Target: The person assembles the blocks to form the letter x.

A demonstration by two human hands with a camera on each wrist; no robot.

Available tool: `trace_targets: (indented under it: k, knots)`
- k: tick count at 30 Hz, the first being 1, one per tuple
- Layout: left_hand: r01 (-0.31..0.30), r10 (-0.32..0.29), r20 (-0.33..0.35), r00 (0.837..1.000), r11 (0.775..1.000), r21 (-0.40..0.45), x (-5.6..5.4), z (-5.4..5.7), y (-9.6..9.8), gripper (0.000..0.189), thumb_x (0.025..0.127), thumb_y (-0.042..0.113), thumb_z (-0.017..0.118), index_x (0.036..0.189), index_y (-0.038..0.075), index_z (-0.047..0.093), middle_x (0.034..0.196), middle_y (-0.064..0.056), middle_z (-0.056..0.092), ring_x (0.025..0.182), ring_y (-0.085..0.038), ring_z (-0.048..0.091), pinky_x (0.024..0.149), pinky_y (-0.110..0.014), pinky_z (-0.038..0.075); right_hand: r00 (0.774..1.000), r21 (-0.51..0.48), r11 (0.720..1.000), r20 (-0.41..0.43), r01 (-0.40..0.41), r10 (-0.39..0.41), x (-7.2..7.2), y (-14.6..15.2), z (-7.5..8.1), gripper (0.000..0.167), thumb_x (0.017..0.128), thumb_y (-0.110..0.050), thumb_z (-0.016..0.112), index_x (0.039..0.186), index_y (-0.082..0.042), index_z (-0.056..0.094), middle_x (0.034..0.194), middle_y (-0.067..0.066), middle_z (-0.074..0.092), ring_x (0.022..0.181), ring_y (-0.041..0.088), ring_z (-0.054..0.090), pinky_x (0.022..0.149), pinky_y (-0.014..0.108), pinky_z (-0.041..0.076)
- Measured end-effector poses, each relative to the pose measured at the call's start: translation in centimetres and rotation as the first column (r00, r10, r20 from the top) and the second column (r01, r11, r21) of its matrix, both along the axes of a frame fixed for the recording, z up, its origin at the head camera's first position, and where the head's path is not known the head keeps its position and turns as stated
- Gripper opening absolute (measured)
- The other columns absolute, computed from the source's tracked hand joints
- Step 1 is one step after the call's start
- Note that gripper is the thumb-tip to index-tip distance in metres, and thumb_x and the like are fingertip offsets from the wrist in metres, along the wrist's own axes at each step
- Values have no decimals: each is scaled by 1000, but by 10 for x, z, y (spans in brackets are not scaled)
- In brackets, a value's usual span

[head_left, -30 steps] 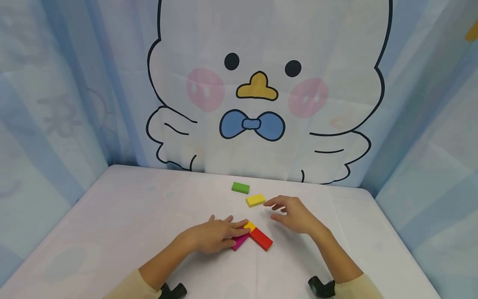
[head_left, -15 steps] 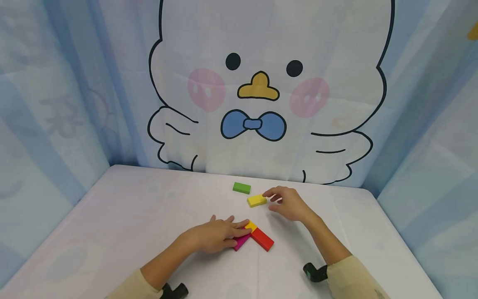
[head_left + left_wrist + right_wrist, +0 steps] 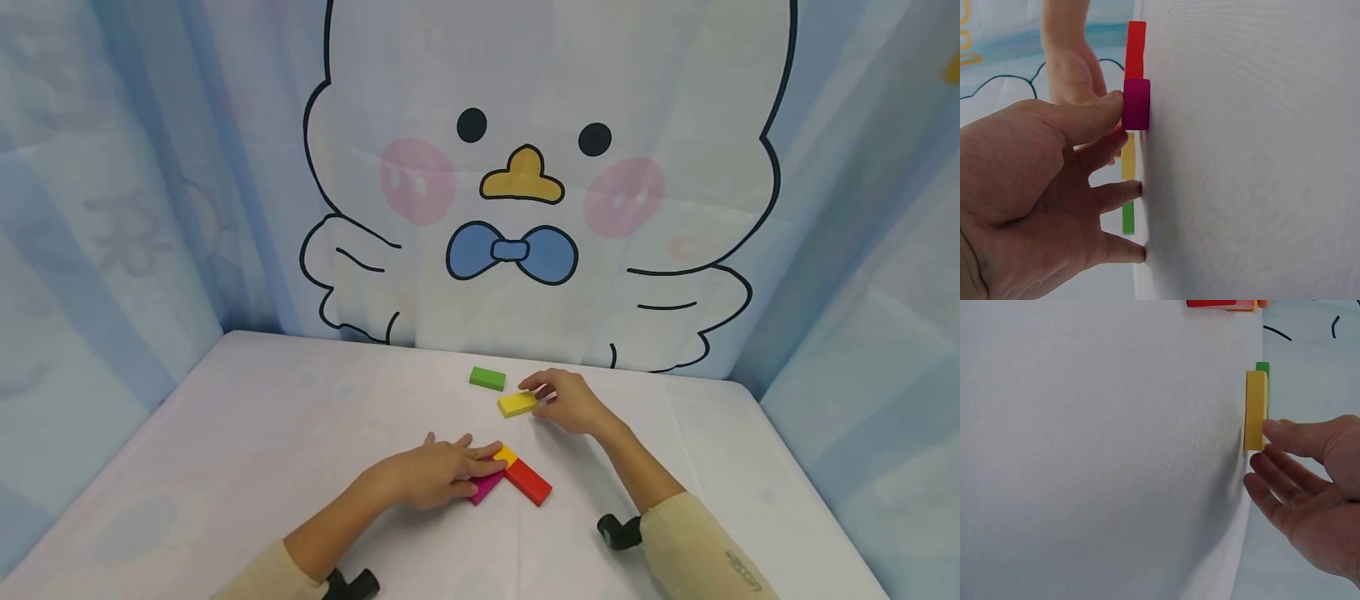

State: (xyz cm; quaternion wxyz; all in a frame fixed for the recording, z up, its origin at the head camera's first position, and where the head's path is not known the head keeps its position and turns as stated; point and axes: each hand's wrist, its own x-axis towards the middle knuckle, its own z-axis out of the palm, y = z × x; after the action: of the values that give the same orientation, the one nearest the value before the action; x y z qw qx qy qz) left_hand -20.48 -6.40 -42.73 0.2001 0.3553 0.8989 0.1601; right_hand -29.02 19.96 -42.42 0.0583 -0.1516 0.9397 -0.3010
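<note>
In the head view, the left hand [image 3: 423,473] lies with spread fingers over a magenta block [image 3: 489,485] and a yellow-orange block [image 3: 506,454]. Its thumb touches the magenta block's near end, and two fingertips reach the yellow-orange one, partly covering both. A red block [image 3: 529,482] meets these two at an angle. Farther back, the right hand [image 3: 568,400] is at the right end of a yellow block [image 3: 517,405]. Its thumb tip overlaps that block's edge in the right wrist view, with the other fingers loosely bent beside and behind it.
A green block [image 3: 487,378] lies just beyond the yellow one on the white-covered table [image 3: 300,400]. Behind the table hangs a curtain [image 3: 675,208] with a cartoon bird. Dark camera mounts [image 3: 619,532] stick out at both wrists.
The right hand has moved forward and slightly left, from beside the yellow block to its right end. The left hand and the blocks stay where they were.
</note>
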Motion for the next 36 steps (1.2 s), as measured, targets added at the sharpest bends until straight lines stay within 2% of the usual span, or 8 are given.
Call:
trace_targets:
  k: [9,24,36]
  knots:
    - [6,-6,-5,1000,1000,9,-1,-2,1,54,103,30,65,154,40,49,166,16,37,154,-39,36,114,-80,26,1000,19,1000,15,21,-21,-3,-4,-4,34,91,-1,76,122,-16,76,124,6,70,111,25,64,94,38,60]
    - [6,-6,-3,1000,1000,17,-1,-3,0,53,103,29,65,154,39,50,166,16,37,154,-40,35,115,-80,25,1000,32,999,1,0,0,-7,-11,-5,36,90,1,76,119,-20,79,123,3,72,105,23,62,90,36,59]
    - [2,-2,2,1000,1000,20,-1,-2,-1,53,103,29,65,154,40,50,166,17,37,155,-41,34,115,-79,25,1000,70,998,-19,5,-4,-7,-16,-7,32,89,0,78,114,-18,80,121,2,73,100,21,60,89,35,57]
